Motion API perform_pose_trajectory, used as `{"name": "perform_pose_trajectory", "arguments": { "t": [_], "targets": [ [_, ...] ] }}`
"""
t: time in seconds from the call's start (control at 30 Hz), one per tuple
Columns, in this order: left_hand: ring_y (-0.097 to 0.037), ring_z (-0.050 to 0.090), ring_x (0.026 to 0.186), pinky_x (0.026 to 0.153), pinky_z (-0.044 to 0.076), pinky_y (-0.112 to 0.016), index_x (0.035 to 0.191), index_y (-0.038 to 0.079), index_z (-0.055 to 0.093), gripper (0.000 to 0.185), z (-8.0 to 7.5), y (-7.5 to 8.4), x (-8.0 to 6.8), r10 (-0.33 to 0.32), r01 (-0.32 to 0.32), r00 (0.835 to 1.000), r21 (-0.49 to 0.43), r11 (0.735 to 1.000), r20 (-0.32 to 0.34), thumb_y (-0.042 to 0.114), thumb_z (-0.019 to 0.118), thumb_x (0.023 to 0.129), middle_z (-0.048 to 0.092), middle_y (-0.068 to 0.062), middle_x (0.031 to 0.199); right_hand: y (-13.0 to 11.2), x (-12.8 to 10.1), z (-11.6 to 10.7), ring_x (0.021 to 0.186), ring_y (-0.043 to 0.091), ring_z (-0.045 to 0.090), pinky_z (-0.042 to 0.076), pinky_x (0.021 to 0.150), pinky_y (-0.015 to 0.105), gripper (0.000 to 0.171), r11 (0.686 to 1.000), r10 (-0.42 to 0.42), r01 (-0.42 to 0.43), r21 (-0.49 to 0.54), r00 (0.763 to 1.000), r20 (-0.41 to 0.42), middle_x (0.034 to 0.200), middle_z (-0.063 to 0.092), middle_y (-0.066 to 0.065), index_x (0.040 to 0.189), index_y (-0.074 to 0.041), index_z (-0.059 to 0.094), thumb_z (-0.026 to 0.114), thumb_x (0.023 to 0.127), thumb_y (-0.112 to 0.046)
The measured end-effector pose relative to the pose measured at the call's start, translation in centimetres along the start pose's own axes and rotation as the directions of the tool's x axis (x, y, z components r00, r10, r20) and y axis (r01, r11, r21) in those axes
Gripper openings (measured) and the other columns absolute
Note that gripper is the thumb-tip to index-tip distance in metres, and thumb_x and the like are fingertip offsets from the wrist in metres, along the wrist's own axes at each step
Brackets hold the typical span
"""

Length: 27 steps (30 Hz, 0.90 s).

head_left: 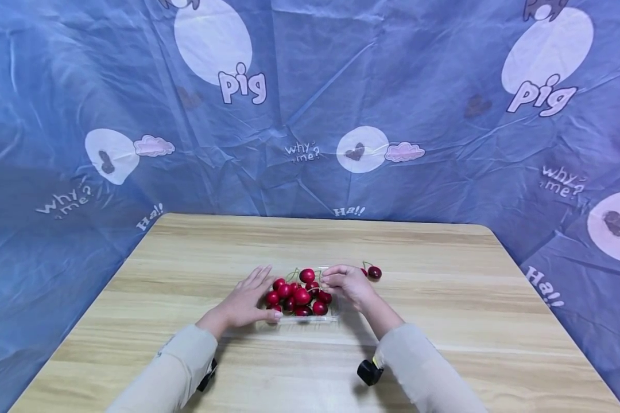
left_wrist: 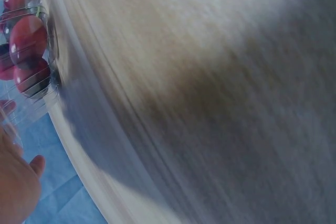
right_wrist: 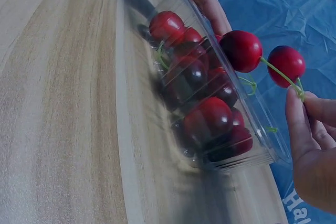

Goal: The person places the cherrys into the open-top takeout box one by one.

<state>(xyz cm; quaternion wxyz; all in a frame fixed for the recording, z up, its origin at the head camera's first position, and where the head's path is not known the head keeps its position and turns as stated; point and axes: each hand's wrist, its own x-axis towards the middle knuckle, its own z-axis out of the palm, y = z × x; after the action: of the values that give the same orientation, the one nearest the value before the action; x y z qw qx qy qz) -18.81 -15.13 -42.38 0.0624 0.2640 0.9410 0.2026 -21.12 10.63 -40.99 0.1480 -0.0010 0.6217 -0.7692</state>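
Note:
A clear plastic punnet (head_left: 310, 318) full of red cherries (head_left: 301, 296) sits mid-table. My left hand (head_left: 258, 292) lies with straight fingers against the punnet's left side, thumb along its front edge. In the left wrist view the palm (left_wrist: 16, 184) shows beside the punnet (left_wrist: 29, 45). My right hand (head_left: 324, 281) is at the punnet's right rim. In the right wrist view this hand (right_wrist: 302, 98) pinches the green stem of a pair of cherries (right_wrist: 247, 50) lifted just above the punnet (right_wrist: 220, 108).
One loose cherry (head_left: 374, 272) with a stem lies on the wooden table (head_left: 444, 298) just right of my right hand. A blue printed cloth (head_left: 310, 115) hangs behind and around the table. The table's front edge is near my sleeves.

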Motion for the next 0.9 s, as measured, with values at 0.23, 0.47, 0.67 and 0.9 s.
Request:
{"name": "perform_pose_trajectory", "arguments": {
  "t": [0.23, 0.47, 0.67, 0.9],
  "targets": [
    [-0.026, 0.0, 0.129, 0.096, 0.014, -0.057, 0.137, 0.012, 0.026, 0.088, -0.1, 0.0, -0.1, -0.004, 0.004, 1.0, 0.008, 1.0, 0.008, 0.062, 0.053, 0.07, 0.007, -0.009, 0.144, 0.1, 0.1, 0.7, 0.063, 0.015, 0.061, 0.051, 0.061, 0.024, 0.019, 0.999, 0.023, -0.022, -0.029, 0.999, 0.033, 0.072, 0.062, 0.01, 0.094, 0.018, 0.051, 0.051, 0.076, 0.012],
    [-0.025, 0.0, 0.129, 0.096, 0.014, -0.057, 0.137, 0.013, 0.025, 0.086, -0.2, 0.0, 0.0, -0.015, 0.015, 1.0, 0.0, 1.0, 0.012, 0.059, 0.055, 0.071, 0.006, -0.007, 0.144, -0.2, 0.3, 1.2, 0.06, 0.013, 0.06, 0.051, 0.058, 0.023, 0.023, 0.994, 0.048, -0.041, -0.097, 0.996, 0.07, 0.071, 0.062, 0.01, 0.097, 0.022, 0.048, 0.051, 0.076, 0.012],
    [-0.024, -0.001, 0.129, 0.095, 0.014, -0.058, 0.137, 0.014, 0.025, 0.087, -0.2, 0.4, -0.2, -0.032, 0.032, 0.999, -0.003, 0.999, 0.023, 0.06, 0.056, 0.07, 0.006, -0.006, 0.144, -0.5, 0.1, 1.5, 0.061, 0.012, 0.06, 0.05, 0.058, 0.023, 0.023, 0.985, 0.071, -0.051, -0.166, 0.99, 0.123, 0.072, 0.062, 0.009, 0.097, 0.023, 0.047, 0.05, 0.077, 0.012],
    [-0.025, -0.001, 0.129, 0.094, 0.014, -0.059, 0.137, 0.013, 0.026, 0.087, -0.1, 0.7, -0.4, -0.036, 0.036, 0.999, -0.014, 0.999, 0.02, 0.06, 0.056, 0.07, 0.006, -0.007, 0.144, -0.6, 0.2, 1.7, 0.06, 0.012, 0.058, 0.05, 0.055, 0.021, 0.018, 0.972, 0.104, -0.074, -0.221, 0.987, 0.126, 0.072, 0.061, 0.01, 0.092, 0.019, 0.052, 0.05, 0.076, 0.012]
  ]
}}
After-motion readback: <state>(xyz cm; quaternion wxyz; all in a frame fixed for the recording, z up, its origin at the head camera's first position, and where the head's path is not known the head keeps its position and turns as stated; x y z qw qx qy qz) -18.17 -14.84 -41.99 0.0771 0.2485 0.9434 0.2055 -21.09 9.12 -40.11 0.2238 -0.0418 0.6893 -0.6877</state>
